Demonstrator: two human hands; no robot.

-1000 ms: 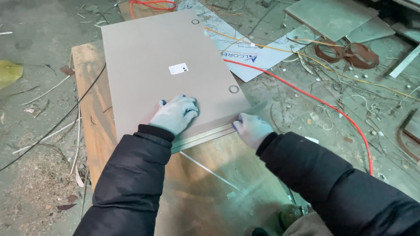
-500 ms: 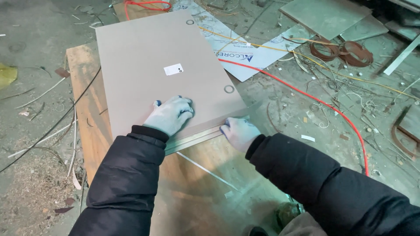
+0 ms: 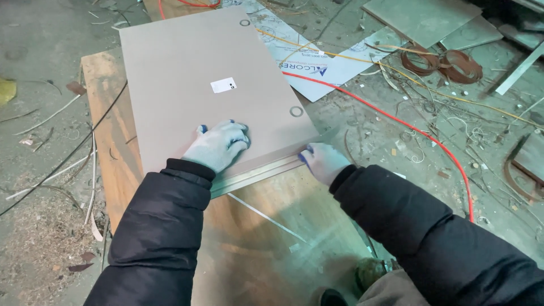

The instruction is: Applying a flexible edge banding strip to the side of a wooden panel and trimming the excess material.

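Grey-beige panel [image 3: 198, 85]: matt, smooth, looks like laminated board, small white paper sticker [image 3: 223, 85] on it. Wooden board [image 3: 113, 141] under it: brown, grainy, slightly glossy plywood look. Left hand [image 3: 218, 145] and right hand [image 3: 323, 161] in pale knit cloth gloves; sleeves black, matt fabric. Floor [image 3: 39, 51]: rough grey concrete with sawdust. Red cable [image 3: 396, 119]: smooth plastic.

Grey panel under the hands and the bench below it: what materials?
Grey panel: probably laminated board, matte and uniform, its pale layered edge by the right hand. Bench top: seemingly plywood, brown with streaky grain. The left hand lies flat on the panel.
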